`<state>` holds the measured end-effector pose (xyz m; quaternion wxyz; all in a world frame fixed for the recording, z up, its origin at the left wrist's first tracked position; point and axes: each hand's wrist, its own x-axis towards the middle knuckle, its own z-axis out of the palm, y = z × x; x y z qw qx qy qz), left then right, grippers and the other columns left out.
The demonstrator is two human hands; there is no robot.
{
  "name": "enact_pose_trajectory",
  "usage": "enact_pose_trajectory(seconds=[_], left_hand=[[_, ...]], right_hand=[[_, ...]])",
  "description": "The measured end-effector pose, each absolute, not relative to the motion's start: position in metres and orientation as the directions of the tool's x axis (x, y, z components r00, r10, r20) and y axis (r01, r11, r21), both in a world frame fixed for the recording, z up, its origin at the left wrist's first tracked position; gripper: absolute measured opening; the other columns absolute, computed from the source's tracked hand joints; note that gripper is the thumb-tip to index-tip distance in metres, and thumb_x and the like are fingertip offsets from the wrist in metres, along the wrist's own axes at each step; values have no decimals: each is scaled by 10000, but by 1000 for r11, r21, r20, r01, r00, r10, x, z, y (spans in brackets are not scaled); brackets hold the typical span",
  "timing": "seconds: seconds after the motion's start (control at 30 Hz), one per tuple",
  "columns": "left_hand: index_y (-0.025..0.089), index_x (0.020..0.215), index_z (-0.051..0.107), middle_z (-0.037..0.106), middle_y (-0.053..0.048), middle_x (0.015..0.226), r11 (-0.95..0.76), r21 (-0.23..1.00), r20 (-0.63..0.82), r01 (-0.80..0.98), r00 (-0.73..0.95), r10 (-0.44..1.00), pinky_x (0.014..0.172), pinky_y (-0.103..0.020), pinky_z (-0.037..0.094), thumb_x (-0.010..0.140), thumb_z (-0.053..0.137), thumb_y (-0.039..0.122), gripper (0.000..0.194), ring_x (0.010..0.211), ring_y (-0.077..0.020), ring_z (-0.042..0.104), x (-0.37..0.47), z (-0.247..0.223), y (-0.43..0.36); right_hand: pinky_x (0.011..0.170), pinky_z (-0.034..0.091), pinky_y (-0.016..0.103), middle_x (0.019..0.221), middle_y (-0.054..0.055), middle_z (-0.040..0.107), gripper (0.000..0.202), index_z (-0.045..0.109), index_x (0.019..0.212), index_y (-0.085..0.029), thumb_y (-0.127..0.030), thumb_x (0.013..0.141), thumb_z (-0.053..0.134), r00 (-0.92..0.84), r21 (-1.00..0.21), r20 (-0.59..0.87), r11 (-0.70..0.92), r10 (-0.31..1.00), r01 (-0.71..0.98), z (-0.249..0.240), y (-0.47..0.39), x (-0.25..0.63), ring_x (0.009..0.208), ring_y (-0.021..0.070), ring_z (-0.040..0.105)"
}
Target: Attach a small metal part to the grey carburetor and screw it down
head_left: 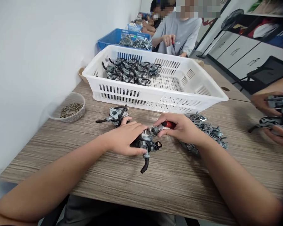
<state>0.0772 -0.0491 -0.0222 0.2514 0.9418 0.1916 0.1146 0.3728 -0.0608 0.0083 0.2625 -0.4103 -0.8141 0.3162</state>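
Observation:
Near the middle of the table lies a metal carburetor [145,142] with a black hose stub pointing toward me. My left hand [126,138] is wrapped over its left side and holds it. In my right hand [179,127] is a screwdriver with a red and black handle [169,124], together with a small grey metal part [157,129] at the carburetor's upper right. The screwdriver's shaft is hidden. Just beyond my left fingers, a second carburetor [113,115] rests on the wood. A pile of metal parts [208,131] sits beside and partly behind my right hand.
A white basket [155,100] holding several carburetors stands behind my hands, with a blue basket [106,39] beyond. At left is a clear bowl [82,110] of small screws. Another person's hands [261,100] hold parts at right. A person in grey [179,28] holds a red tool opposite.

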Motion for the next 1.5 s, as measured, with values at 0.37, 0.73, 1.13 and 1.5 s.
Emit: enact_pose_trajectory(seconds=[0.37,0.73,1.13,1.5], left_hand=[[149,1580,465,679,-203,1401,-791,529,132,307,891,434,1284,-635,167,979,623,736,854,1327,-414,601,77,-23,-50],[147,1547,480,671,-202,1358,-783,509,135,358,865,483,1273,-683,159,969,631,724,831,1303,-427,588,81,-22,-58],[165,1527,467,695,-202,1378,-763,537,113,360,866,488,1273,-691,121,956,694,646,780,1305,-416,583,82,-18,-59],[192,1541,442,693,-193,1377,-748,576,136,329,864,485,1279,-709,118,917,729,638,819,1294,-431,596,81,-22,-59]], right_hand=[[692,492,309,905,29,750,391,795,1040,-254,-590,863,890,-540,-696,224,521,811,494,7,-61,370,756,164,632],[602,437,288,869,19,720,376,791,1048,-252,-567,870,893,-564,-656,226,552,794,515,10,-62,372,664,138,541],[693,494,315,959,36,746,325,793,1138,-279,-514,924,861,-631,-657,215,589,745,471,13,-61,371,784,172,634],[742,531,328,947,50,748,348,796,1156,-253,-507,927,858,-644,-634,221,610,733,476,17,-65,372,845,206,677]])
